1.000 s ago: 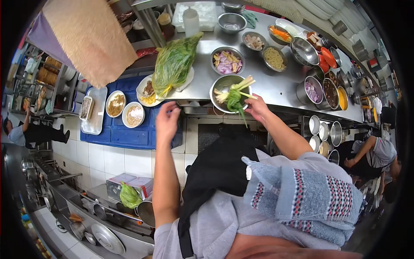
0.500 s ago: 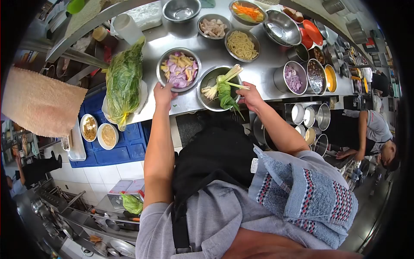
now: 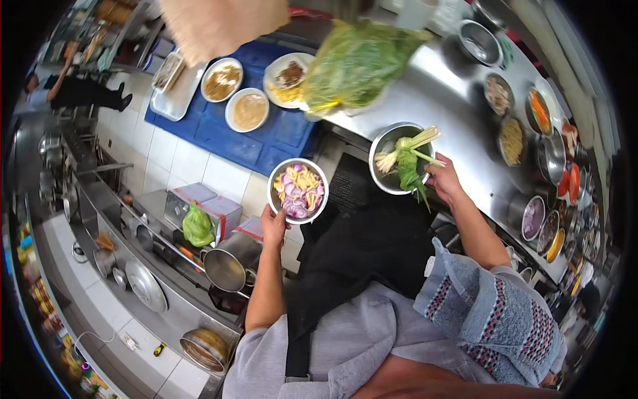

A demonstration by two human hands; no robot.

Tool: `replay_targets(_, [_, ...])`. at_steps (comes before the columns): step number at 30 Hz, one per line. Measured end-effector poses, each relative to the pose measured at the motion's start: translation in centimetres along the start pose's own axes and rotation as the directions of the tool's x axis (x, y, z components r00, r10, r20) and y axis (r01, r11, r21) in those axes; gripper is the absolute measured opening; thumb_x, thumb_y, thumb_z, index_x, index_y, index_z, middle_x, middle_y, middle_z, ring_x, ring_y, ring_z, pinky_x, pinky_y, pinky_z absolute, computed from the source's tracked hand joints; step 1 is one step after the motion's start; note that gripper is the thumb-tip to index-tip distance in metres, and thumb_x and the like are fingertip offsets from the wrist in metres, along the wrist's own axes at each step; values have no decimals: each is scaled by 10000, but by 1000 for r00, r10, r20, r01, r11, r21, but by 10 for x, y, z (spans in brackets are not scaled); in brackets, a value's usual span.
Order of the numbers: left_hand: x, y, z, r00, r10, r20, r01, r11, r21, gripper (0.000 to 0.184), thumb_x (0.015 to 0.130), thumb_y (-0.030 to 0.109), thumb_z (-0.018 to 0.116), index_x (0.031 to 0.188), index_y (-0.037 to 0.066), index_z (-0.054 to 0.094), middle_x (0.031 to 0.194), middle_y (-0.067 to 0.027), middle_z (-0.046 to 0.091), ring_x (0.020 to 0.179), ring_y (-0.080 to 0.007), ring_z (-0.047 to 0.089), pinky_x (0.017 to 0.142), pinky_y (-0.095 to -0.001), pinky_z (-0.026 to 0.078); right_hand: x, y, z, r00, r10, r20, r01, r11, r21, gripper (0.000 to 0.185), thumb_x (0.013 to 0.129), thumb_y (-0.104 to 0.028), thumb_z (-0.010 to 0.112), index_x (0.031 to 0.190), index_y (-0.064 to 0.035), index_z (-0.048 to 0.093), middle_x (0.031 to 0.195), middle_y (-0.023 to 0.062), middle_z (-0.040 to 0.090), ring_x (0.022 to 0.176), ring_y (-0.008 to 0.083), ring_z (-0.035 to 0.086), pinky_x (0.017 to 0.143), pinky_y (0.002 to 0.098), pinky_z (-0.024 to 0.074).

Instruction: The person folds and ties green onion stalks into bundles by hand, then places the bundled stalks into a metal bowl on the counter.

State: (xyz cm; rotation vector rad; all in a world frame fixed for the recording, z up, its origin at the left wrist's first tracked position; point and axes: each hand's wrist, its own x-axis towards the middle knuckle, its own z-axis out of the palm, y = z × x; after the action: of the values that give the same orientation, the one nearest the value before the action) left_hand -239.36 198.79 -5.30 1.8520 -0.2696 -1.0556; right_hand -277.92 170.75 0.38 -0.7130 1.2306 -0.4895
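My left hand [image 3: 274,225] grips the near rim of a metal bowl [image 3: 298,191] filled with sliced purple onion and yellowish pieces. The bowl hangs in the air over the floor, left of the counter. My right hand [image 3: 444,178] is closed on the right rim of a second metal bowl [image 3: 383,174]. In that bowl lies a knotted bundle of green leaves and pale stalks [image 3: 408,159], with some ends sticking out over the rim. This bowl is at the counter's front edge; whether it touches the counter cannot be made out.
A bagged bunch of greens [image 3: 362,66] lies on the steel counter [image 3: 452,100]. Bowls stand on the blue surface [image 3: 219,143]. A large pot [image 3: 226,268] stands by the lower left shelf. Another person [image 3: 83,97] is far left. Bowls of noodles [image 3: 512,141] and carrots [image 3: 539,112] are at right.
The onion bowl has left the counter in my left hand and moved out over the floor. The view has swung left, bringing the stove side and pot into sight. My right hand still holds its bowl.
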Motion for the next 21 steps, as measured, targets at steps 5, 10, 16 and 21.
replay_targets(5, [28,-74,-86,963,-183,-198,162,980,-120,179,860,25,555,1034,-18,547,835,-89,611,562,-157,616,429,-259,495,24,52,137,979,55,194,-55,998,-5,347,828,64,597,1163,-23,600,1040,86,665,902,218,680,746,400,610])
replay_targets(10, [104,-121,-110,935,-259,-242,212,956,-203,214,867,31,553,1080,24,528,853,-97,651,577,-182,652,439,-255,500,113,134,226,957,154,246,-124,984,-131,212,858,24,614,1053,-55,584,975,65,629,882,210,649,723,406,593])
replay_targets(16, [178,-120,-91,901,-323,-289,183,888,-422,229,924,63,573,1142,43,506,922,-119,672,627,-212,686,474,-253,523,246,196,266,975,215,59,-184,927,-328,329,861,-14,635,1172,-81,552,1059,62,613,907,207,628,696,388,572])
replay_targets(21, [205,-128,-62,884,-365,-292,189,850,-491,184,922,59,597,1087,31,520,862,-93,633,640,-160,651,474,-253,538,304,204,282,983,175,-51,-180,978,-109,463,907,-42,618,1334,-103,449,1158,69,580,999,205,602,769,404,556])
